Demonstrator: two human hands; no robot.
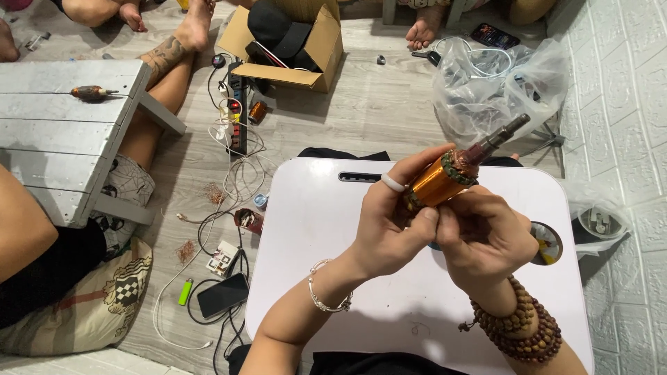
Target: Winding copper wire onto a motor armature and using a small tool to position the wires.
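Grey planks make up the low wooden table (62, 139) at far left, with a small motor rotor (93, 92) lying on top and another person's legs beside it. On the floor next to it run a black power strip (237, 114) and tangled white cables (236, 180), with a green lighter (185, 292) and a dark phone (222, 295) lower down, and an open cardboard box (306, 48) further up. Over the white lap table (313, 229) the left hand (389, 232) — a white ring on one finger, a silver bracelet on the wrist — is curled shut around the lower end of the copper-wound rotor (445, 182), thumb pressed against the winding. The right hand (486, 239), wooden bead bracelets at its wrist, closes on the same lower end from the other side, fingertips meeting the left thumb. The rotor is held above the lap table, tilted, its steel shaft (501, 135) pointing up and to the right. Behind it lies a crumpled clear plastic bag (493, 87) — white tiled wall at far right
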